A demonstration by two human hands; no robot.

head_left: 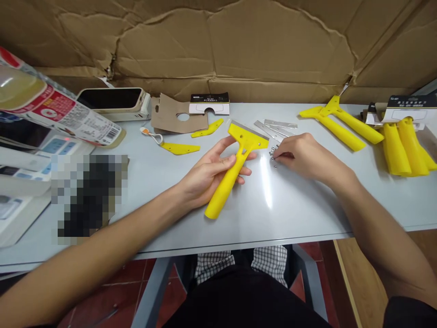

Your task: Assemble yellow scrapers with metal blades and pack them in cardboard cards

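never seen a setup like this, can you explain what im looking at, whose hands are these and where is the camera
There is no machine here, just one person's two bare hands. The single picture comes from a camera worn on their head, looking forward and down.

The left hand holds a yellow plastic scraper-shaped tool with a wide head. The right hand has its fingertips at some tiny shiny metal parts; whether it grips one is hard to tell.

On the pale grey tabletop also lie flat silver metal strips, two loose flat yellow pieces and, to the right, more yellow plastic handles.
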